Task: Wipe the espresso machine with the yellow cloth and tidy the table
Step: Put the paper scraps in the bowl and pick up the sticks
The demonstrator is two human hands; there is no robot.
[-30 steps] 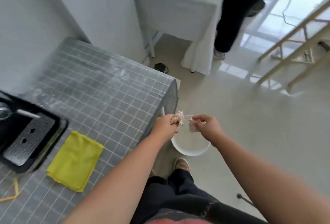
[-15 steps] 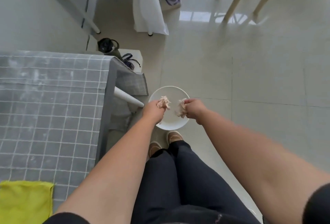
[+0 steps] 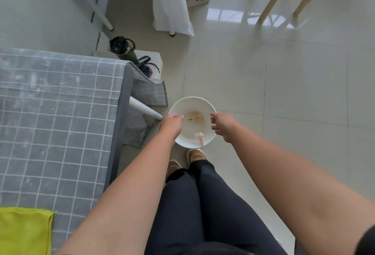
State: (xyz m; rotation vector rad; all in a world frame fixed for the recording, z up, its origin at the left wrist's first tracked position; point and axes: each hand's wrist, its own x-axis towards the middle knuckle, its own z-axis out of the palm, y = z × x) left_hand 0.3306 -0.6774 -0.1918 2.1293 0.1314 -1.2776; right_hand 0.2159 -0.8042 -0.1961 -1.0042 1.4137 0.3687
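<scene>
Yellow cloth (image 3: 24, 232) lies flat on the tabletop (image 3: 56, 124) at its near left corner, well apart from the white bucket (image 3: 211, 108) on the floor off the tabletop's right edge; the espresso machine is out of view. Left hand (image 3: 172, 123) hangs over the bucket's left rim, fingers loosely curled and holding nothing; right hand (image 3: 222, 124) hangs over the right rim, fingers spread and released. Two crumpled scraps (image 3: 199, 137) lie inside the bucket. Risk one: a scrap may cling to the fingers and fall to the floor beside the bucket when the hands withdraw. Risk two: the bucket stands just ahead of the person's shoes (image 3: 195, 154), so a step toward the tabletop could tip it. Risk three: the overhanging tablecloth corner (image 3: 150, 94) and the white table leg (image 3: 145, 110) sit just left of the bucket, where a returning left arm could snag the fabric. Beyond the bucket, a dark bottle (image 3: 122, 48) and a corded pouch (image 3: 147, 68) rest on a low white stand; farther off, another person's foot and wooden frames. Nothing blocks the reach back to the cloth.
</scene>
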